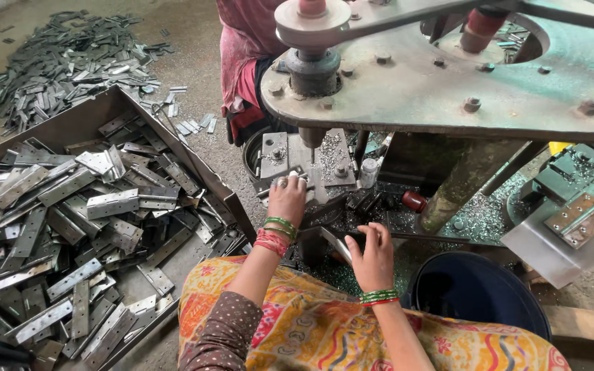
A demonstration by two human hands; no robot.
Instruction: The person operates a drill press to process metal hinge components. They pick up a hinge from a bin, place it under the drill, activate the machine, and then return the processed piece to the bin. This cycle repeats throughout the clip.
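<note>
My left hand (287, 199) pinches a small metal hinge piece (293, 181) on the drill bed (324, 172), under the bit. My right hand (372, 257) grips a metal strip (337, 245) just below, beside the hinge tray (194, 161)

Dusty concrete floor (194, 62), metal scrap heap (63, 62), daylight.

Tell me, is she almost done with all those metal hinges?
Hard to tell what's finished: a pile of metal pieces lies on the floor. Right now the left hand holds a piece under the drill bit, and the right hand rests near the machine base. The tray beside her holds many hinges, so plenty seems left.
</note>
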